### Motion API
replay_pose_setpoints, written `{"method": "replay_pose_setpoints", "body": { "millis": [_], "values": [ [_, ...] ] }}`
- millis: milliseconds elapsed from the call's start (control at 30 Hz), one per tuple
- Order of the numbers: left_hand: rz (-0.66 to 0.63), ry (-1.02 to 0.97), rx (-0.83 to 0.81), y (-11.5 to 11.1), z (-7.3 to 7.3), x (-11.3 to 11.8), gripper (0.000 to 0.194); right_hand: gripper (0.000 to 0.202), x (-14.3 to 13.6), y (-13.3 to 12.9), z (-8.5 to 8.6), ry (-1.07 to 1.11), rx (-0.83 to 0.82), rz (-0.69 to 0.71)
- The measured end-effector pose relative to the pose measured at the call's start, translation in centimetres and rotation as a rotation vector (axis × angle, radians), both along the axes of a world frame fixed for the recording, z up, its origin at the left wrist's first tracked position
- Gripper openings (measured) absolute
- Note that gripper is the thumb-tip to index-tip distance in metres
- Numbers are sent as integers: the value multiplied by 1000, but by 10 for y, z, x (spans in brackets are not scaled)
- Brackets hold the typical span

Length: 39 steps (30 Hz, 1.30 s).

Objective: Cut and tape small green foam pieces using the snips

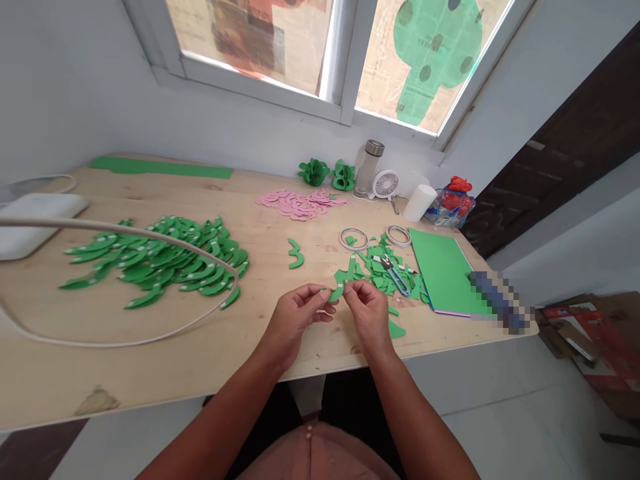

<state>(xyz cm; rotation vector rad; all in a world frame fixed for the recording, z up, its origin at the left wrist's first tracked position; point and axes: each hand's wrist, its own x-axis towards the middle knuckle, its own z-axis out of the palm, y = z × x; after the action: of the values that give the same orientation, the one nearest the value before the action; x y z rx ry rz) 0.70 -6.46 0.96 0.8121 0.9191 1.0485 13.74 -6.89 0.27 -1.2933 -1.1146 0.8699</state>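
Note:
Near the table's front edge, my left hand [303, 320] and my right hand [369, 317] pinch a curved green paper cutout [337, 293] between them. Small white tape pieces show on it. Just beyond the hands lies a heap of green paper scraps [373, 267], with blue-handled thread snips [396, 275] on top. Two rolls of tape, the left one [353, 239] and the right one [399, 235], rest behind the scraps. A single wavy green cutout [296, 255] lies by itself, left of the scraps.
A big pile of green cutouts [175, 260] covers the left, with a pale cable [150, 343] looping over it. Pink cutouts [300, 203], folded green paper shapes [313, 172], a bottle [369, 170] and a small fan [385, 184] stand behind. Green sheets [450, 270] lie right.

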Motion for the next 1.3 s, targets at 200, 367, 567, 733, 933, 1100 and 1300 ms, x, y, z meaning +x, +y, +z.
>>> {"method": "replay_pose_setpoints", "body": {
  "millis": [200, 367, 567, 733, 933, 1100, 1300],
  "values": [
    [83, 57, 39, -3, -3, 3, 22, 28, -3, -6, 0, 115, -19, 2],
    [66, 54, 49, -10, -2, 0, 20, 26, -7, -12, 2, 136, -40, 12],
    [2, -16, 55, -21, 2, -8, 21, 19, -13, -23, 5, 145, -48, 45],
    [-2, 32, 92, -30, 4, -13, 21, 19, -15, -31, 9, 161, -24, 28],
    [-42, 50, 109, -39, -1, -16, 22, 25, -15, -33, 12, 167, -8, -14],
    [-1, 116, 154, -42, -3, -22, 21, 25, -16, -34, 8, 135, -14, 23],
    [51, 250, 196, -37, -5, -36, 21, 25, -26, -32, -3, 60, -33, 127]
  ]
}}
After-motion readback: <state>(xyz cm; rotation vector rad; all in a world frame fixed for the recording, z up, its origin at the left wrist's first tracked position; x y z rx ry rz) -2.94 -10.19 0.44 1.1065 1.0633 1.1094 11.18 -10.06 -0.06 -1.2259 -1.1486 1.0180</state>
